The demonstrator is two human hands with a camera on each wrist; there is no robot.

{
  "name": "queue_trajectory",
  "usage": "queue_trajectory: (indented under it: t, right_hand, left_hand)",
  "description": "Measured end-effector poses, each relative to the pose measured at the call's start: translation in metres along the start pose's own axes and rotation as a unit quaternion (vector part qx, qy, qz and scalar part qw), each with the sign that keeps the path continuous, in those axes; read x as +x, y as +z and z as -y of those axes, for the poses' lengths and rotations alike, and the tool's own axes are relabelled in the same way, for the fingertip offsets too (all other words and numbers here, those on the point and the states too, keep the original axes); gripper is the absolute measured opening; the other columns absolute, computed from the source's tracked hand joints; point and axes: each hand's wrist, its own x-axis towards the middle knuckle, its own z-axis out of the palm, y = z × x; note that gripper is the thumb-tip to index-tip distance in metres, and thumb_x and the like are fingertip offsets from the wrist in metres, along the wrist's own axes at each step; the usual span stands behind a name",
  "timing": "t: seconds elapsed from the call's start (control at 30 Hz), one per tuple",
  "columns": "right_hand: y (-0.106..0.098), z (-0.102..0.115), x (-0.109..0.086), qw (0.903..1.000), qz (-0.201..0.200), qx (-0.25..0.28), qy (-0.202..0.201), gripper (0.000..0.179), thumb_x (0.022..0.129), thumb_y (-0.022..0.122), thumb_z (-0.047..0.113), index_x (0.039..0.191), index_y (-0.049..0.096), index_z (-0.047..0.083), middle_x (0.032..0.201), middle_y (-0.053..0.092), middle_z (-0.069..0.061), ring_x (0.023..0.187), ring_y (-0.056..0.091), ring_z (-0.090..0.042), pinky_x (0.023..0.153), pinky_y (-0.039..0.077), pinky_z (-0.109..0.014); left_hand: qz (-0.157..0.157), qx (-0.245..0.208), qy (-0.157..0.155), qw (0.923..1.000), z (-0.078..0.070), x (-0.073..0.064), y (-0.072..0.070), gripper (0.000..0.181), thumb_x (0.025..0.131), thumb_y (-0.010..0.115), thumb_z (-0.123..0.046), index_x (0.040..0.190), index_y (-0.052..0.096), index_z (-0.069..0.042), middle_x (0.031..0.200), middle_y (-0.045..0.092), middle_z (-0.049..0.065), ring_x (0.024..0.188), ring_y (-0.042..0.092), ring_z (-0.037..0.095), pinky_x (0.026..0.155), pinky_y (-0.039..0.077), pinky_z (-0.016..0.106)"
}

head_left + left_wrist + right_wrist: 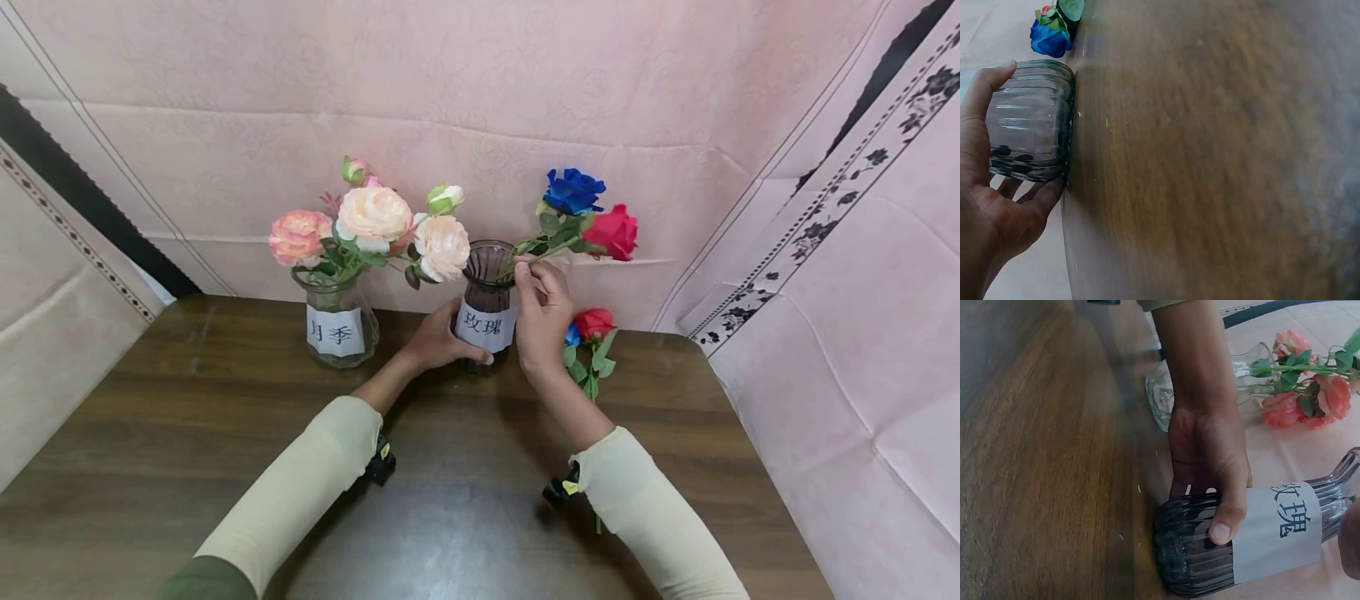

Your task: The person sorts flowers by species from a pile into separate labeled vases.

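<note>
My left hand (437,340) grips the lower part of a dark ribbed glass vase (480,295) that bears a white paper label (1277,532) with black characters. The left wrist view shows the thumb and fingers wrapped around the vase near its base. At the vase's rim, my right hand (545,321) pinches the stems of a blue rose (574,192) and a red rose (612,232). Both blooms lean out to the right, with the stem ends at the vase's mouth. Only a small part of the right hand (1350,542) appears in the right wrist view.
Left of the dark vase stands a clear glass vase (369,332), also labelled, holding pink and cream flowers (373,217). Another red rose (595,322) and a blue one (573,335) lie on the wooden table (450,500) behind the right forearm. Pink cloth (480,67) hangs behind.
</note>
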Motion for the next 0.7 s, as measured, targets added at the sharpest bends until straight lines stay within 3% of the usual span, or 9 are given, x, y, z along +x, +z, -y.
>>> queue_trajectory:
  t: [0.1,0.2,0.27,0.4,0.53,0.7]
  right_hand:
    - [-0.001,0.000,-0.003,0.9986,0.021,-0.045,-0.015,0.026,0.113,0.070,0.016,0.127,0.082,-0.003,0.141,0.069,-0.017,0.133,0.063,-0.015,0.106,0.058,-0.023]
    - [-0.004,-0.001,-0.009,0.9953,0.031,-0.091,-0.008,0.031,0.116,0.068,0.023,0.137,0.081,0.004,0.150,0.065,-0.013,0.141,0.060,-0.019,0.111,0.058,-0.030]
    - [-0.006,-0.003,-0.013,0.9939,0.030,-0.106,0.006,0.035,0.116,0.067,0.027,0.145,0.077,0.010,0.152,0.065,-0.013,0.145,0.061,-0.022,0.117,0.058,-0.038]
    - [-0.010,-0.006,-0.023,0.9941,0.035,-0.097,0.034,0.044,0.117,0.066,0.029,0.155,0.068,0.008,0.158,0.065,-0.015,0.151,0.062,-0.029,0.125,0.055,-0.049]
    - [-0.015,-0.010,-0.030,0.9963,0.023,-0.077,0.029,0.046,0.115,0.068,0.021,0.156,0.065,0.002,0.161,0.065,-0.016,0.146,0.066,-0.033,0.122,0.057,-0.042]
    - [-0.024,-0.010,-0.034,0.9969,0.025,-0.074,0.012,0.031,0.109,0.071,0.006,0.138,0.076,-0.003,0.136,0.074,-0.022,0.125,0.074,-0.033,0.107,0.060,-0.024]
  left_hand:
    - [-0.001,0.005,0.000,1.0000,-0.001,0.000,0.000,0.087,0.079,0.104,-0.017,0.152,0.058,-0.014,0.140,0.075,0.013,0.126,0.073,0.032,0.114,0.058,0.052]
    - [-0.001,0.009,-0.002,1.0000,-0.002,-0.001,0.000,0.087,0.078,0.104,-0.017,0.152,0.058,-0.013,0.138,0.076,0.014,0.125,0.074,0.033,0.112,0.059,0.052]
    - [-0.001,0.010,-0.002,0.9999,-0.003,-0.001,0.000,0.087,0.078,0.104,-0.017,0.151,0.058,-0.013,0.137,0.076,0.014,0.124,0.074,0.033,0.112,0.059,0.051]
    - [0.001,0.005,0.001,1.0000,-0.003,-0.001,0.000,0.087,0.078,0.104,-0.015,0.151,0.057,-0.013,0.137,0.076,0.013,0.124,0.074,0.033,0.113,0.058,0.051]
    - [0.002,0.002,-0.002,1.0000,-0.003,-0.001,0.000,0.087,0.079,0.104,-0.016,0.151,0.057,-0.015,0.137,0.076,0.012,0.125,0.074,0.031,0.114,0.058,0.051]
    - [0.000,-0.004,-0.008,1.0000,-0.003,-0.002,0.000,0.084,0.078,0.104,-0.017,0.149,0.059,-0.015,0.135,0.077,0.013,0.123,0.074,0.032,0.112,0.059,0.051]
